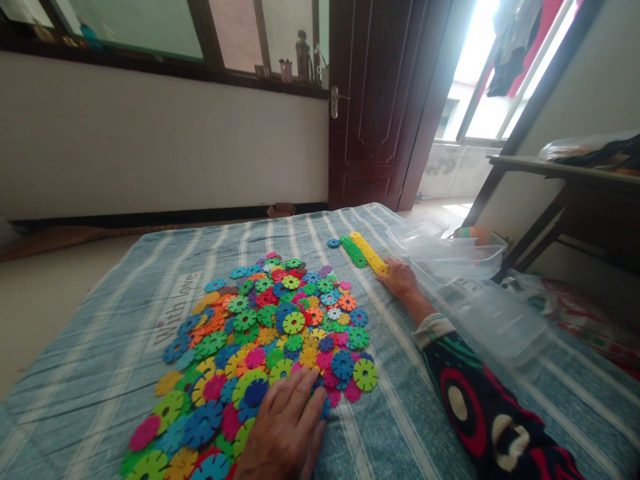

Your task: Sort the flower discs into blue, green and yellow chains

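Observation:
A wide heap of colourful slotted plastic discs (pixel 270 320), like snowflake building discs, lies spread over a striped bedcover (pixel 125 300). My left hand (pixel 287 427) rests palm down on the heap's near edge, its fingers stretched out over the discs. At the near end of a row of overlapping yellow discs (pixel 367 252), my right hand (pixel 400 279) has its fingertips closed on a yellow disc, partly hidden by the fingers. Beside that row runs a shorter row of green discs (pixel 353 252). A single blue disc (pixel 333 244) lies to the left of the green row's far end.
Clear plastic containers (pixel 465 259) and a clear lid or tray (pixel 505 320) lie on the right, past my right arm. Plastic bags (pixel 565 307) sit at the right edge. A dark door (pixel 377 100) and a shelf table (pixel 565 167) stand beyond the bed.

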The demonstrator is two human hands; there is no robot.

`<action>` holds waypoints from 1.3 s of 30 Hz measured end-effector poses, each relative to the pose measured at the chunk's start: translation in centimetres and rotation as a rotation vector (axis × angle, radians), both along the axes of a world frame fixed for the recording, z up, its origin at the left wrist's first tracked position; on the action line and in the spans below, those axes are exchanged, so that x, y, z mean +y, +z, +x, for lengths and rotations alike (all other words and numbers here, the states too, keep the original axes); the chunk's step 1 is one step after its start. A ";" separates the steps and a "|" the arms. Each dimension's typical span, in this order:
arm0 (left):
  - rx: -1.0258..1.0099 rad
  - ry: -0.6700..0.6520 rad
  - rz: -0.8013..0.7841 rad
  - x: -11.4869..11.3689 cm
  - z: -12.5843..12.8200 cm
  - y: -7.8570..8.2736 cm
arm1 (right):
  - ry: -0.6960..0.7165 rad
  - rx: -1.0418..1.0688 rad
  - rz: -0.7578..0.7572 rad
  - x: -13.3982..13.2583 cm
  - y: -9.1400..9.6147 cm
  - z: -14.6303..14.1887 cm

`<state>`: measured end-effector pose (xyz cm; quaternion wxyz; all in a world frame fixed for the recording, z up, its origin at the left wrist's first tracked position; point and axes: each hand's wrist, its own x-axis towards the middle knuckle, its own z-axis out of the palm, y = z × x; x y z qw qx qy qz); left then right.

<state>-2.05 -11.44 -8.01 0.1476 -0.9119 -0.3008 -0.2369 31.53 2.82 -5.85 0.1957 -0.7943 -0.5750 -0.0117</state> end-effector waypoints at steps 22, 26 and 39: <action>-0.057 0.005 -0.034 -0.2 0.2 0.0 | -0.095 0.078 0.230 -0.4 0.2 0.0; -0.023 -0.030 0.006 -0.2 0.2 0.7 | 0.071 0.086 0.271 -0.7 1.0 -2.2; -0.134 0.014 -0.054 -1.1 1.3 0.6 | 0.820 0.030 0.053 -4.5 2.8 -12.2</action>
